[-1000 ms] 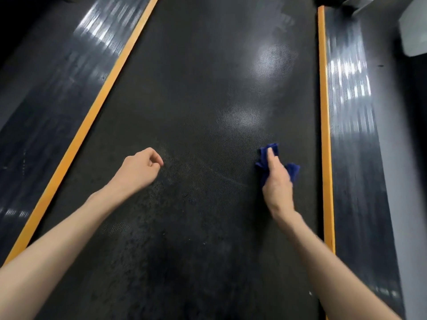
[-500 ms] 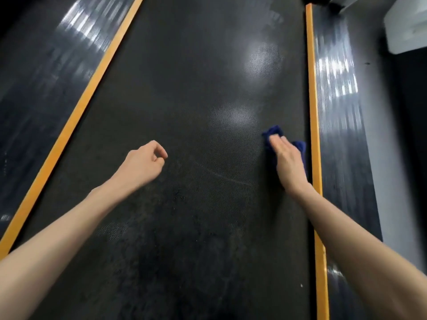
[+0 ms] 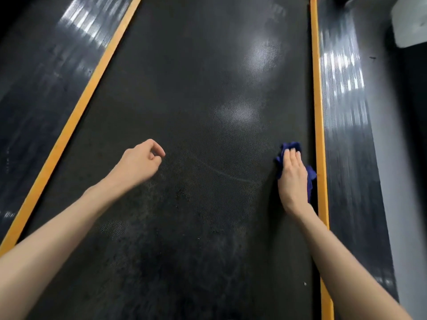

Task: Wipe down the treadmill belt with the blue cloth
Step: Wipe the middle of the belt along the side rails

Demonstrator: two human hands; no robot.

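Note:
The black textured treadmill belt (image 3: 198, 100) fills the middle of the head view, dusty and smudged near me. My right hand (image 3: 292, 179) lies flat with straight fingers on the crumpled blue cloth (image 3: 309, 179), pressing it onto the belt right beside the right orange strip. The cloth shows past my fingertips and at the right of my palm. My left hand (image 3: 138, 162) hovers over the belt's middle left, fingers loosely curled, holding nothing.
Orange strips (image 3: 320, 135) border the belt on both sides, the left one (image 3: 76, 116) running diagonally. Glossy dark side rails (image 3: 344, 112) lie outside them. A white object (image 3: 409, 24) sits at the top right corner.
My right hand slid the cloth rightward across the belt until it reached the right orange strip. My left hand stayed about where it was.

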